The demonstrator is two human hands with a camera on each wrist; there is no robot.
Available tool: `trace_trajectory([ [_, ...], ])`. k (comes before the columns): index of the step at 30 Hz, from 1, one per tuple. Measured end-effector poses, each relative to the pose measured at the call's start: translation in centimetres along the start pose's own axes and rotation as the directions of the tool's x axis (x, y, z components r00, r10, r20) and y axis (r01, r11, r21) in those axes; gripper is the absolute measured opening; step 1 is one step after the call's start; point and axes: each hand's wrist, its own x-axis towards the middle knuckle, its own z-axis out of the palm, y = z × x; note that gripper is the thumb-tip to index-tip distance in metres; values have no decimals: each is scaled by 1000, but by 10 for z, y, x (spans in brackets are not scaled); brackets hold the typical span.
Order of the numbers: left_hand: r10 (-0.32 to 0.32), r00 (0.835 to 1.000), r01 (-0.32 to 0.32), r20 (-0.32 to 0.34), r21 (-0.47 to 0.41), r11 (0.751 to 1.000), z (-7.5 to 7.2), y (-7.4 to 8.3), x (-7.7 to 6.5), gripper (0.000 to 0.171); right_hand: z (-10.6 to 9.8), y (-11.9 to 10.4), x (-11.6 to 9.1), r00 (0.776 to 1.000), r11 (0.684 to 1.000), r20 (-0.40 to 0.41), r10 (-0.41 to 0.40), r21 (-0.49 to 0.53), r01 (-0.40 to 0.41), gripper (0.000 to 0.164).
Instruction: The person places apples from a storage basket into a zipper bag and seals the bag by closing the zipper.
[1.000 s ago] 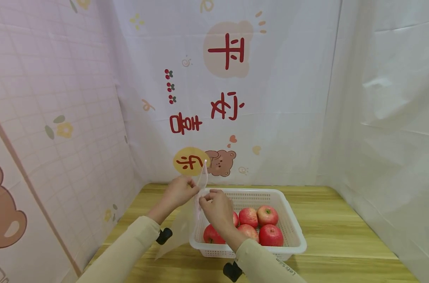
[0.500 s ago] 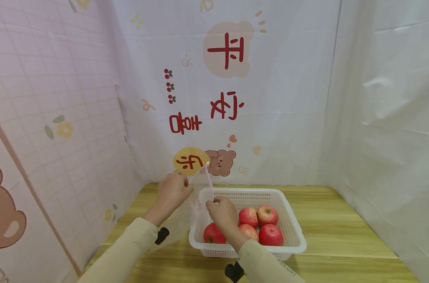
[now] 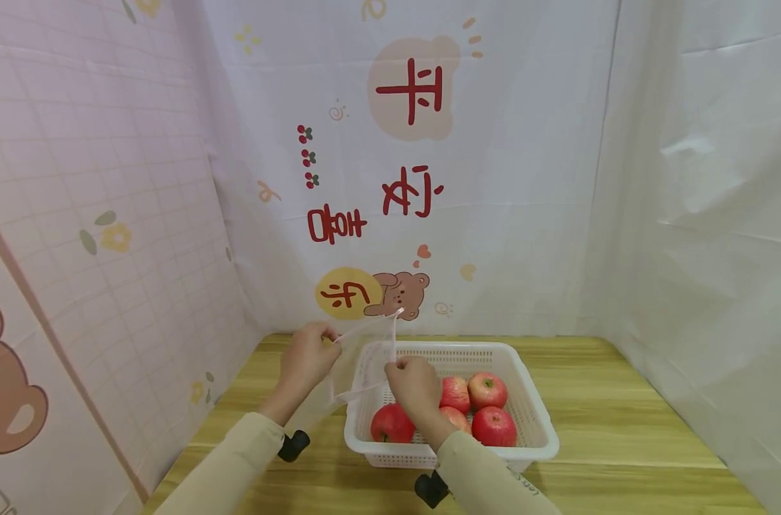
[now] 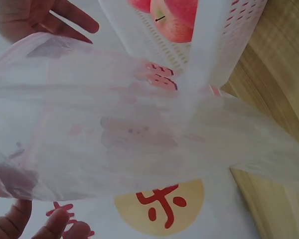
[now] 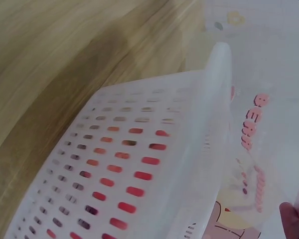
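Observation:
A translucent plastic bag [image 3: 365, 357] with a pink-edged mouth spreads between both hands above the left end of the basket. My left hand [image 3: 307, 361] pinches one side of the mouth; my right hand [image 3: 416, 390] grips the opposite edge. In the left wrist view the bag [image 4: 114, 129] hangs with its sides apart at the mouth, and nothing shows inside it. Red lettering marks the bag [image 5: 256, 119] in the right wrist view. Beneath the right hand, several red apples [image 3: 494, 427] lie in a white perforated plastic basket [image 3: 493, 453], some partly hidden by that hand.
The basket stands on a wood-grain table [image 3: 609, 408]. A white printed cloth [image 3: 519, 179] hangs behind it, with more cloth on both sides. Dark straps [image 3: 432, 489] sit at the wrists.
My hands have drawn apart, the left moving left and the right moving slightly right and down. Between them, the bag's mouth has widened and its top corner has dropped and shifted right.

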Motion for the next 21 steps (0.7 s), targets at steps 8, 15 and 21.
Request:
trace_trajectory([
  [8,-143,983,116,-114,-218,969,-12,-26,7,17,3,6,-4,999,997,36,20,-79,-17,37],
  [15,-208,946,146,-247,-247,958,-24,-33,7,17,1,11,-5,992,995,117,40,-93,-29,37],
  [21,-139,965,98,-222,-187,978,-20,-31,-1,15,0,13,-5,983,999,182,34,-39,-28,32],
])
